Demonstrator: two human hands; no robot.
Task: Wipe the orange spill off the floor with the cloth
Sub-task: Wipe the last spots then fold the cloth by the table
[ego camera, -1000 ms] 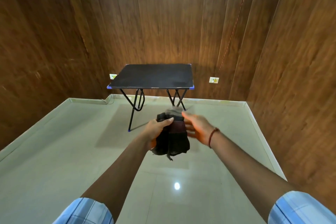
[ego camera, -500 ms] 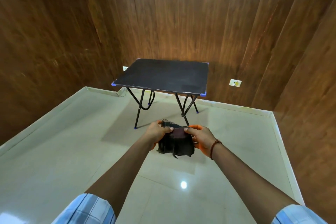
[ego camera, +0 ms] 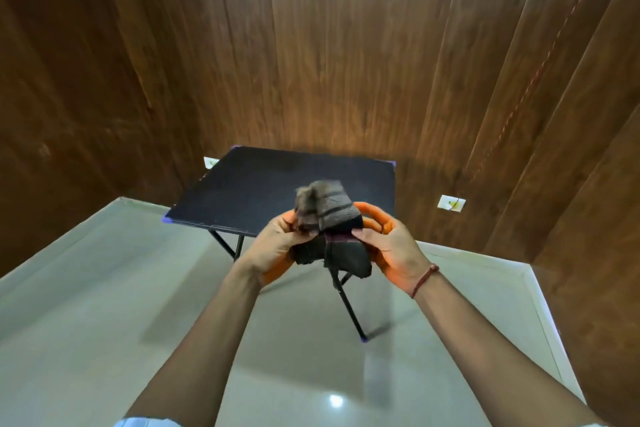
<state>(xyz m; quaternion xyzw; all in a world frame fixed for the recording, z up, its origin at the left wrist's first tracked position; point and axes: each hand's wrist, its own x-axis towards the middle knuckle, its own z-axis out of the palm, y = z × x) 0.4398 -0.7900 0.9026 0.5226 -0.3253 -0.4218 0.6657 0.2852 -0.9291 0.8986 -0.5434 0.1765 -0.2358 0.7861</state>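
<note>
A dark bunched cloth (ego camera: 332, 232) with grey and maroon stripes is held up in front of me, at about the height of the table's near edge. My left hand (ego camera: 277, 246) grips its left side and my right hand (ego camera: 391, 246) grips its right side. The cloth's top fold sticks up above my fingers. Both palms and fingers carry orange stains. No orange spill shows on the pale tiled floor (ego camera: 104, 322).
A small black folding table (ego camera: 242, 191) with purple corner caps stands just beyond my hands. Wood-panelled walls (ego camera: 346, 45) close in the corner behind and to both sides. White wall sockets (ego camera: 451, 202) sit low on the wall.
I have moved closer to the table and the view has tilted. Both hands have lifted the cloth and refolded it, so the striped fold now stands on top.
</note>
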